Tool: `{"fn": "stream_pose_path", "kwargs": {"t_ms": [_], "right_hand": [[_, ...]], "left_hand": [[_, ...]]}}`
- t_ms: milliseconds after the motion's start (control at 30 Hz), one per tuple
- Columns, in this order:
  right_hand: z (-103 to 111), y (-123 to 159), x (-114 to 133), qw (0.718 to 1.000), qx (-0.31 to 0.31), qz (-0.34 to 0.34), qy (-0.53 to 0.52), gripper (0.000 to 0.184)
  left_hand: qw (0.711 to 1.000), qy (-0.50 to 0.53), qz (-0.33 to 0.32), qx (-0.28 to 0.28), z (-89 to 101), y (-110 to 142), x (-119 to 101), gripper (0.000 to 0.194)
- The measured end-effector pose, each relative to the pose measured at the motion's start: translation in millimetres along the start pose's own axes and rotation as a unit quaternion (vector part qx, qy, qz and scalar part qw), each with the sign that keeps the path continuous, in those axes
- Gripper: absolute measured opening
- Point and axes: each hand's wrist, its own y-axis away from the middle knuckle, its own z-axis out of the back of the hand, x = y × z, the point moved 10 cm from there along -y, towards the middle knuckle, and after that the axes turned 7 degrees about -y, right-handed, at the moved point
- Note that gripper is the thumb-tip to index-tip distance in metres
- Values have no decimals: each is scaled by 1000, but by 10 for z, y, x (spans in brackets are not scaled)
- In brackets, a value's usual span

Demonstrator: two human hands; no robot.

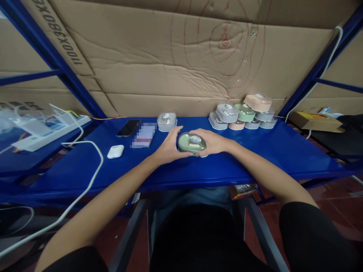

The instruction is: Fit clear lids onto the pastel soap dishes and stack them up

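Observation:
A green plastic case [185, 141] with a clear, rounded lid is held between my two hands, just above the blue table. A round label and a small pale oblong piece show through its lid. My right hand [214, 141] grips the case's right side, fingers over the back and thumb at the front. My left hand [169, 148] curves round the left side in a C shape; its thumb lies along the front edge and its index finger is raised. Something white peeks out beneath the case. Behind my left hand stands a similar grey case [167, 121].
Stacked grey, pink and green cases [245, 113] stand at the back right. On the left lie a dark phone [128, 128], a second phone with a lit, blurred screen [145, 135] and a white earbud case [115, 151]. A white cable [96, 175] crosses the table's left side near a power strip [51, 135].

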Motion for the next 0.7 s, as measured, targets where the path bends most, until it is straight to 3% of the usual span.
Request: {"fn": "stream_pose_path", "kwargs": {"t_ms": [67, 133, 267, 333, 433, 500, 600, 700], "right_hand": [[12, 65, 135, 996, 19, 59, -58, 99], [83, 151, 165, 991, 19, 70, -111, 99], [310, 337, -80, 985, -24, 1, -173, 92], [455, 426, -308, 985, -76, -56, -147, 87], [595, 542, -659, 976, -136, -155, -66, 88], [580, 573, -820, 971, -132, -201, -14, 90], [526, 569, -937, 967, -114, -224, 36, 90], [520, 574, -994, 963, -114, -239, 52, 89]], "left_hand": [[999, 21, -10, 33, -49, -6, -21, 128], [996, 36, -28, 81, -125, 4, -86, 125], [993, 39, -52, 96, -121, 27, -191, 127], [994, 25, -65, 83, -83, 37, -218, 121], [992, -4, -99, 78, -77, 68, -259, 75], [990, -14, -109, 85, -105, 89, -265, 50], [990, -14, -106, 88, -135, 98, -251, 44], [994, -13, -99, 54, -57, 58, -209, 47]]}}
